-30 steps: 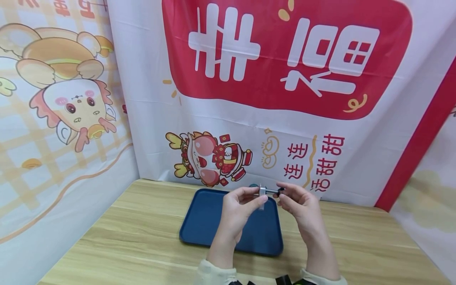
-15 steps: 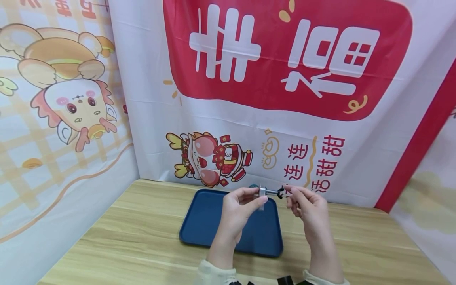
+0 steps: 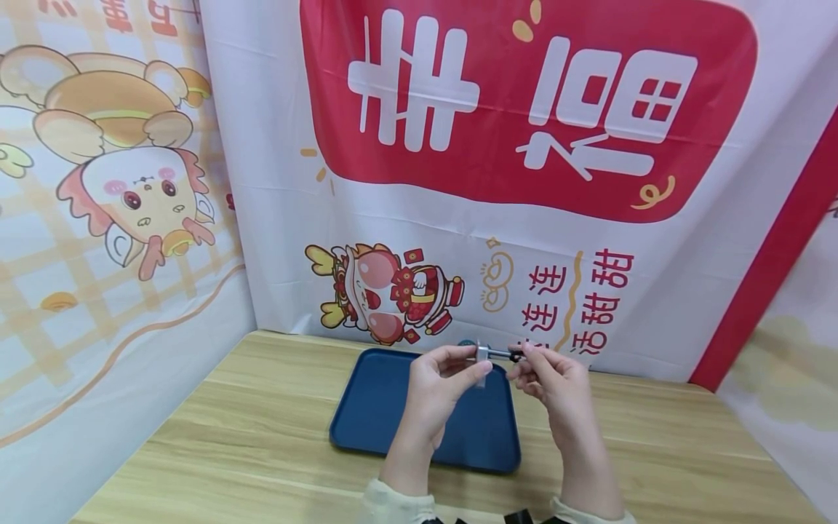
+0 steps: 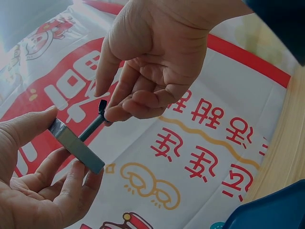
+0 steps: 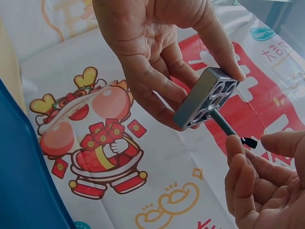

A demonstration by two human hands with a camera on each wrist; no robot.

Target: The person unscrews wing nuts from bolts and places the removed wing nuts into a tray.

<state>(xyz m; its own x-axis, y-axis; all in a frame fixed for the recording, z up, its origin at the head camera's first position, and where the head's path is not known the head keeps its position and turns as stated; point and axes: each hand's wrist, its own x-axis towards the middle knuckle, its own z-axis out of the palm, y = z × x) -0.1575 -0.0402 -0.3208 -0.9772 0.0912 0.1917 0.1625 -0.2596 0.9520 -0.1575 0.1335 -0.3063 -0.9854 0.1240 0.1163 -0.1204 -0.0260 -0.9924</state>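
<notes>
My left hand (image 3: 435,382) grips a small silver metal block (image 5: 198,98) by its edges, above the far part of a blue tray (image 3: 373,407). Round hollows show on one face of the block in the right wrist view. A threaded wing bolt (image 5: 225,125) sticks out of that face, its black wing head (image 5: 249,142) pointing to my right hand (image 3: 556,382). In the left wrist view, bent fingertips (image 4: 114,114) of the right hand lie right at the wing head. Another digit of that hand stands slightly apart from it, leaving a small gap.
The blue tray lies on a light wood table (image 3: 216,437), with the table's back edge meeting a printed fabric backdrop (image 3: 281,255). A teal round item (image 3: 466,342) shows behind the left hand's fingertips.
The right hand let go of the wing head and drew back to the right, then came back to it. The wing head has turned. My left hand holds the block in the same place.
</notes>
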